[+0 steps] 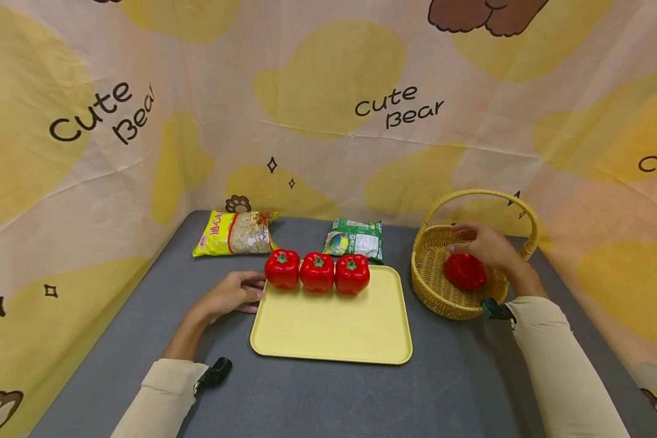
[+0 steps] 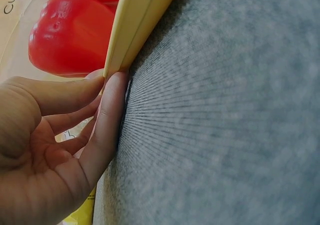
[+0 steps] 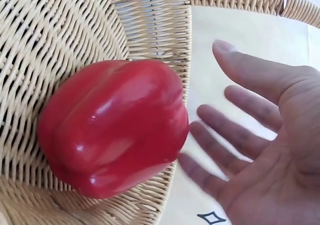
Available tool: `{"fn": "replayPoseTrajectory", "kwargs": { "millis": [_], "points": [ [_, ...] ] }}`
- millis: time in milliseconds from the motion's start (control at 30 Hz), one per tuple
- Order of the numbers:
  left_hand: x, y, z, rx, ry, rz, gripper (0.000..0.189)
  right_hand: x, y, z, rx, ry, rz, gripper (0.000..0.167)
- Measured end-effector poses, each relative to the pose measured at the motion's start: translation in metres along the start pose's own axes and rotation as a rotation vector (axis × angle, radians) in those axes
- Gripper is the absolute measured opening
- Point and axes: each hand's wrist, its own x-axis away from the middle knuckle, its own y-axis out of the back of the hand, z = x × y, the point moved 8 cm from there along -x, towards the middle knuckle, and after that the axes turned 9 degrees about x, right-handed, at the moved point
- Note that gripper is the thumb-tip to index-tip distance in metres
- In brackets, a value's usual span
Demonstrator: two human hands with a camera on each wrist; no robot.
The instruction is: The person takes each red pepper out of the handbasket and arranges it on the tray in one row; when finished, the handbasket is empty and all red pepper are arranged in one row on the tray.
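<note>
Three red bell peppers (image 1: 317,272) stand in a row along the far edge of a yellow tray (image 1: 334,331). My left hand (image 1: 235,295) is at the tray's left side; in the left wrist view its thumb and a finger (image 2: 107,120) pinch the rim. Another red bell pepper (image 3: 115,127) lies on its side in a wicker basket (image 1: 443,307) at the right. Above it, my right hand (image 1: 487,246) reaches over the basket with fingers spread and nothing held. In the right wrist view the thumb and fingers are loosely bent beside the pepper.
A yellow snack bag (image 1: 246,234) lies at the back left of the grey table (image 1: 328,401). Behind the tray is a green packet (image 1: 354,239). The basket's tall handle (image 1: 476,192) arches over its opening. Patterned cloth walls (image 1: 317,140) border the table.
</note>
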Motion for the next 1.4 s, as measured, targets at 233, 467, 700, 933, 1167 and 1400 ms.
{"fn": "replayPoseTrajectory", "kwargs": {
  "millis": [233, 467, 700, 933, 1167, 1400],
  "points": [
    [0.000, 0.001, 0.002, 0.002, 0.007, -0.012, 0.055, 0.001, -0.003, 0.000, 0.105, 0.012, 0.035, 0.075],
    [0.001, -0.001, -0.002, 0.004, -0.008, 0.001, 0.056, 0.004, -0.010, -0.006, 0.119, -0.018, 0.116, 0.080],
    [0.000, -0.001, 0.000, 0.016, 0.000, -0.005, 0.056, 0.006, -0.011, -0.013, 0.180, -0.077, 0.138, 0.082],
    [0.001, 0.000, -0.001, 0.008, -0.011, 0.000, 0.055, 0.010, -0.009, -0.006, 0.132, -0.053, 0.089, 0.091],
    [0.000, 0.000, 0.001, 0.003, 0.000, -0.010, 0.055, 0.024, -0.005, 0.005, 0.156, -0.039, 0.027, 0.091],
    [-0.001, 0.000, 0.001, 0.000, 0.000, -0.006, 0.055, 0.042, -0.001, 0.011, 0.147, -0.038, -0.036, 0.085]
  ]
}}
